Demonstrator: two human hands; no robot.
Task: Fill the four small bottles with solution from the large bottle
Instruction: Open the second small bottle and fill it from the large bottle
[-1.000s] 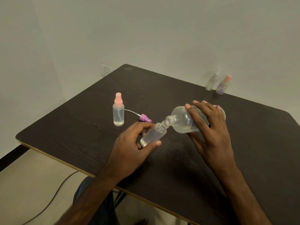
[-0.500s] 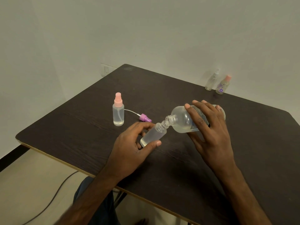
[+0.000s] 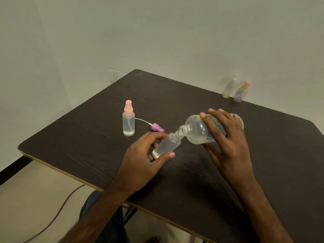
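My left hand [image 3: 142, 160] holds a small uncapped clear bottle [image 3: 168, 145], tilted with its neck up to the right and a little liquid at its bottom. My right hand [image 3: 226, 137] grips the large clear bottle [image 3: 197, 129], tipped on its side so its open mouth meets the small bottle's neck. A small bottle with a pink spray cap [image 3: 128, 119] stands upright to the left. A purple spray cap with its white tube [image 3: 157, 128] lies on the table beside it. Two more small capped bottles, a clear one [image 3: 228, 87] and a flowered one [image 3: 241, 92], stand at the far edge.
The dark wooden table [image 3: 175, 181] has its near edge running diagonally below my wrists. A white wall stands close behind the far edge, with a wall socket [image 3: 114, 76] at the left. A cable [image 3: 57, 213] trails on the floor below.
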